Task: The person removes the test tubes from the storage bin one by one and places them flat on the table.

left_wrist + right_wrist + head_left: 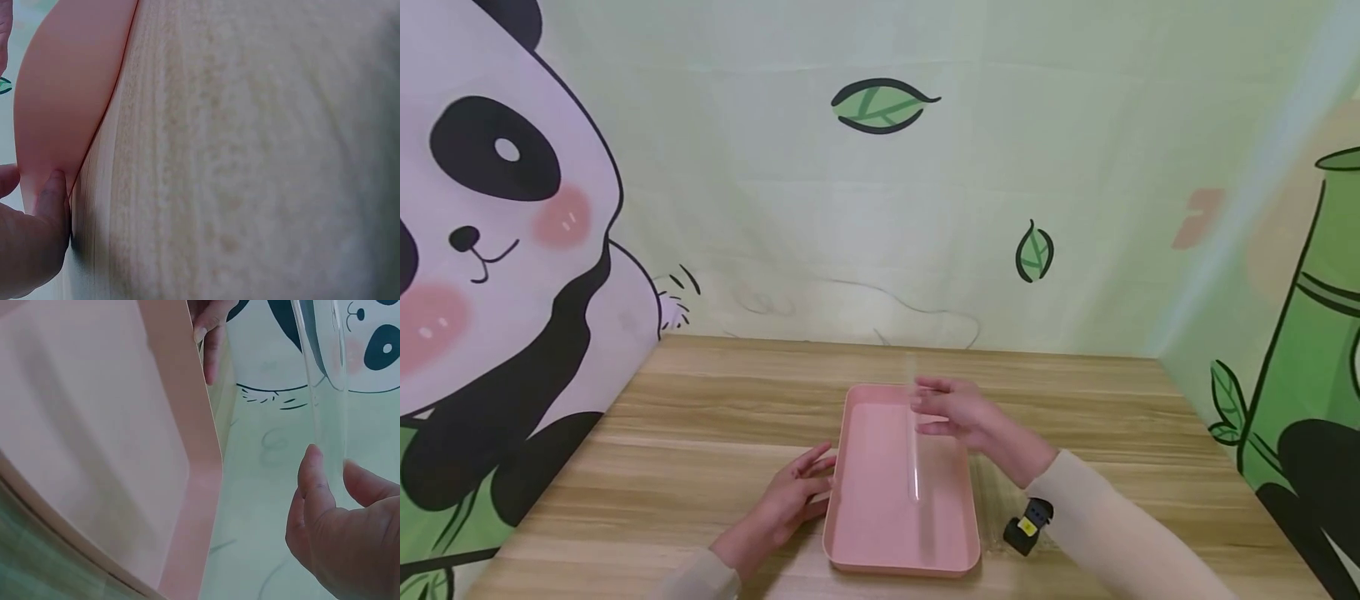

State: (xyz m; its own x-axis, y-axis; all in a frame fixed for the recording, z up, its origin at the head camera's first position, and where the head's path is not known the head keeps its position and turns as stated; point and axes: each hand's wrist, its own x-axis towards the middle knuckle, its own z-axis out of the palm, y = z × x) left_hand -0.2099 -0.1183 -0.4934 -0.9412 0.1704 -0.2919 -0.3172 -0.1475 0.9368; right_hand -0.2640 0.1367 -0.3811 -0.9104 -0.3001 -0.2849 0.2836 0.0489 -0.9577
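Note:
A pink tray [880,533] with low walls lies lengthwise on the table. Over it, my right hand [955,412] pinches a clear tube [914,467] between thumb and fingers. The tube stands nearly upright in the head view; the right wrist view shows it [329,406] reaching past the fingertips [312,456]. My left hand [793,496] is at the tray's left side, fingers loosely spread, fingertips right at the wall. Seen from the left wrist, its fingers [53,194] rest against the tray's pink outer wall [69,81].
The wood-grain table [737,392] runs back to a printed cloth wall [775,208] with a panda and leaves. Something transparent [996,508] lies right of the tray, partly under my right forearm. A black wrist camera [1028,527] sits at the right sleeve.

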